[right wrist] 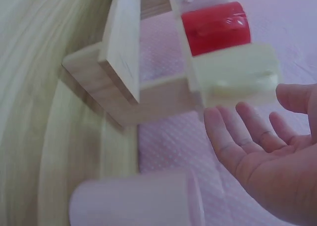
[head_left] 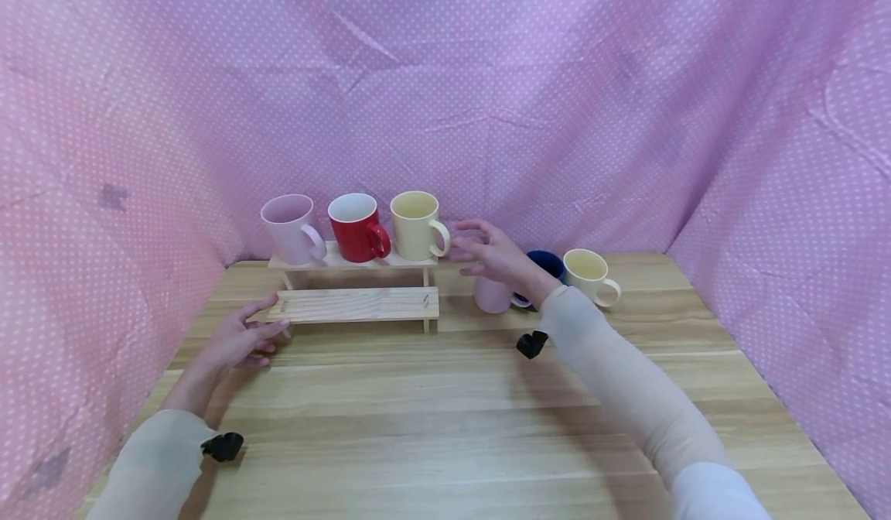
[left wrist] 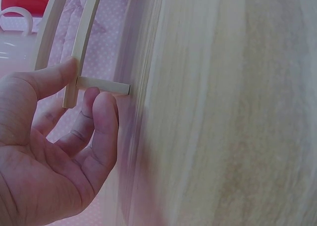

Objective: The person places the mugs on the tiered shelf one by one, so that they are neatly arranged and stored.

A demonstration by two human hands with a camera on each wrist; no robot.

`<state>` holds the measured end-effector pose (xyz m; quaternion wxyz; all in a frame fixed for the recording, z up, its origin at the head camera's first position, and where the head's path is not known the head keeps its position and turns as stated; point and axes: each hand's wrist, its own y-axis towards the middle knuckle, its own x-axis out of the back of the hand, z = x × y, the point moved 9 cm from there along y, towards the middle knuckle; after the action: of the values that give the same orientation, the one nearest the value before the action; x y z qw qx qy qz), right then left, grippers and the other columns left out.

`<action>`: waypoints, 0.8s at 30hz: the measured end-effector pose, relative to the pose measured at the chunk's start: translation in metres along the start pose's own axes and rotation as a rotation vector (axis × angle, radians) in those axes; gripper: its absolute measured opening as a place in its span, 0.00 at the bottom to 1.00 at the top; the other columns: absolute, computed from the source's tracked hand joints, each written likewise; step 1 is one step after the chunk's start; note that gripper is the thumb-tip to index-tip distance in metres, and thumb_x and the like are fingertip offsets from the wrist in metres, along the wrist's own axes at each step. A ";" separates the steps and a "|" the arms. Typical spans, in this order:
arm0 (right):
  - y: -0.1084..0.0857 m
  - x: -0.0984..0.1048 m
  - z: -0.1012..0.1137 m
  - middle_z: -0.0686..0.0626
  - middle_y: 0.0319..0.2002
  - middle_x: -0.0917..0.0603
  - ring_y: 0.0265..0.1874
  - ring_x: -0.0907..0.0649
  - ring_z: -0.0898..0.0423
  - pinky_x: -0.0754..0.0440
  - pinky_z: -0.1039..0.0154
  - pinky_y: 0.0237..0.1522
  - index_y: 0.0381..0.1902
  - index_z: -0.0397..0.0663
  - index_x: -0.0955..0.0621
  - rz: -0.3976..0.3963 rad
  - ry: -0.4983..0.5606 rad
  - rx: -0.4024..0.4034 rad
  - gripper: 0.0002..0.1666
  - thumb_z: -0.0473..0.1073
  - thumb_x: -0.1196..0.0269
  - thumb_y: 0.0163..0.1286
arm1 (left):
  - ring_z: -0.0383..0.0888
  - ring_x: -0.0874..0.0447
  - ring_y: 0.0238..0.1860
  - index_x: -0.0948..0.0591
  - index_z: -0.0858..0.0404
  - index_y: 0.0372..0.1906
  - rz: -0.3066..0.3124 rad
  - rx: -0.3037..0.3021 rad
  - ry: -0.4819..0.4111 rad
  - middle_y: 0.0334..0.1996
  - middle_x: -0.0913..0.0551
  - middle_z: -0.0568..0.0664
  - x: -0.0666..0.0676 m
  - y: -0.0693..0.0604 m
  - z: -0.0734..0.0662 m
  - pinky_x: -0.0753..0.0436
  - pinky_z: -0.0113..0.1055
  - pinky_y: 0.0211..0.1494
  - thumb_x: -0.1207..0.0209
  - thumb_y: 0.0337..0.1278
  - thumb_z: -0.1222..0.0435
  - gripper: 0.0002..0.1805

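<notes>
A two-tier wooden rack (head_left: 355, 306) stands on the table. A pink mug (head_left: 288, 234), a red mug (head_left: 355, 234) and a yellow mug (head_left: 415, 230) line its upper tier, handles to the right. My left hand (head_left: 235, 340) grips the left end of the lower board; the left wrist view shows the thumb (left wrist: 57, 79) on the board and curled fingers beside its leg (left wrist: 106, 85). My right hand (head_left: 503, 258) hovers just right of the yellow mug, fingers spread, holding nothing. In the right wrist view, a gap shows between the fingertips (right wrist: 213, 118) and that yellow mug (right wrist: 237, 75).
Right of the rack, another pink mug (head_left: 490, 295), a dark blue mug (head_left: 546, 263) and another yellow mug (head_left: 586, 271) stand on the wooden table (head_left: 431, 427). My right forearm partly covers the blue one. Pink dotted cloth (head_left: 487, 118) hangs behind and at both sides.
</notes>
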<state>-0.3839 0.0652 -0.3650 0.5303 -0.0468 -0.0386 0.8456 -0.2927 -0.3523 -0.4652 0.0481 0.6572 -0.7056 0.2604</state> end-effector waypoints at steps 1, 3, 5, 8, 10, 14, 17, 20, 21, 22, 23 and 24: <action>-0.003 0.004 0.003 0.36 0.67 0.26 0.65 0.25 0.36 0.23 0.41 0.62 0.75 0.42 0.38 0.000 -0.014 0.010 0.31 0.41 0.44 0.80 | 0.45 0.19 0.34 0.50 0.50 0.82 -0.001 -0.001 -0.002 0.43 0.14 0.47 0.000 0.000 0.000 0.11 0.43 0.34 0.34 0.65 0.48 0.49; -0.011 0.015 0.010 0.37 0.67 0.26 0.65 0.25 0.36 0.24 0.41 0.64 0.74 0.41 0.36 -0.003 -0.062 0.041 0.29 0.43 0.44 0.80 | 0.44 0.18 0.34 0.49 0.50 0.82 -0.003 -0.003 -0.006 0.42 0.14 0.46 0.000 0.000 0.000 0.11 0.43 0.34 0.34 0.65 0.48 0.50; -0.019 0.027 0.018 0.37 0.67 0.25 0.64 0.24 0.36 0.25 0.41 0.65 0.73 0.39 0.36 -0.004 -0.115 0.081 0.30 0.45 0.43 0.80 | 0.44 0.18 0.34 0.49 0.51 0.82 -0.005 -0.007 -0.005 0.42 0.13 0.45 0.001 0.000 -0.001 0.11 0.43 0.34 0.34 0.65 0.48 0.50; -0.032 0.050 0.029 0.36 0.66 0.25 0.61 0.21 0.40 0.26 0.40 0.65 0.71 0.38 0.34 -0.032 -0.180 0.140 0.29 0.47 0.43 0.80 | 0.45 0.18 0.34 0.49 0.51 0.82 -0.005 -0.008 -0.005 0.42 0.13 0.46 0.001 0.000 -0.002 0.11 0.43 0.34 0.34 0.65 0.48 0.50; -0.040 0.066 0.035 0.35 0.66 0.26 0.59 0.20 0.44 0.24 0.43 0.64 0.71 0.37 0.34 -0.059 -0.191 0.170 0.29 0.46 0.43 0.80 | 0.45 0.18 0.34 0.49 0.51 0.82 -0.005 -0.007 -0.003 0.43 0.13 0.46 0.002 0.000 -0.002 0.11 0.43 0.34 0.34 0.64 0.47 0.50; -0.061 0.104 0.045 0.34 0.65 0.26 0.60 0.22 0.48 0.19 0.59 0.58 0.70 0.37 0.33 -0.154 -0.266 0.220 0.28 0.46 0.43 0.80 | 0.45 0.18 0.34 0.50 0.50 0.82 -0.009 -0.003 -0.002 0.44 0.14 0.47 0.003 0.000 -0.001 0.11 0.42 0.34 0.34 0.64 0.47 0.50; -0.080 0.135 0.046 0.38 0.65 0.24 0.64 0.25 0.48 0.19 0.68 0.55 0.71 0.38 0.33 -0.249 -0.328 0.250 0.30 0.48 0.43 0.80 | 0.45 0.18 0.34 0.50 0.50 0.82 -0.006 -0.003 -0.004 0.44 0.14 0.48 0.003 0.000 -0.001 0.11 0.42 0.34 0.34 0.64 0.47 0.50; -0.100 0.167 0.041 0.39 0.67 0.27 0.68 0.28 0.49 0.22 0.70 0.57 0.74 0.39 0.35 -0.348 -0.357 0.263 0.33 0.51 0.43 0.80 | 0.45 0.19 0.34 0.50 0.50 0.82 -0.004 0.000 -0.009 0.44 0.14 0.50 0.001 0.001 -0.001 0.11 0.42 0.34 0.34 0.64 0.48 0.50; -0.106 0.176 0.037 0.39 0.69 0.28 0.69 0.29 0.48 0.22 0.69 0.59 0.75 0.39 0.36 -0.377 -0.361 0.259 0.34 0.51 0.44 0.80 | 0.45 0.19 0.34 0.50 0.50 0.82 -0.003 0.000 -0.011 0.44 0.14 0.50 0.001 0.001 -0.001 0.11 0.42 0.34 0.34 0.64 0.48 0.50; -0.110 0.186 0.032 0.38 0.71 0.30 0.69 0.30 0.48 0.23 0.68 0.61 0.76 0.40 0.38 -0.407 -0.369 0.255 0.35 0.51 0.45 0.81 | 0.45 0.19 0.34 0.50 0.51 0.82 -0.003 0.001 -0.012 0.44 0.14 0.50 0.000 0.001 0.000 0.11 0.42 0.33 0.34 0.65 0.48 0.50; -0.115 0.195 0.026 0.38 0.72 0.33 0.70 0.31 0.48 0.25 0.66 0.63 0.78 0.40 0.39 -0.433 -0.387 0.242 0.37 0.53 0.45 0.81 | 0.45 0.19 0.34 0.50 0.51 0.82 -0.001 0.001 -0.013 0.43 0.14 0.50 0.000 0.001 0.000 0.12 0.42 0.33 0.34 0.65 0.49 0.50; -0.119 0.203 0.019 0.37 0.74 0.35 0.71 0.33 0.47 0.26 0.63 0.66 0.78 0.41 0.41 -0.455 -0.401 0.231 0.38 0.54 0.46 0.80 | 0.45 0.20 0.34 0.50 0.51 0.82 0.000 0.000 -0.012 0.43 0.14 0.49 -0.001 0.001 0.000 0.12 0.41 0.33 0.34 0.65 0.49 0.50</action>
<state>-0.3673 0.2993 -0.3406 0.6894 0.1909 -0.0556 0.6966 -0.2931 -0.3515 -0.4659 0.0436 0.6589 -0.7058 0.2564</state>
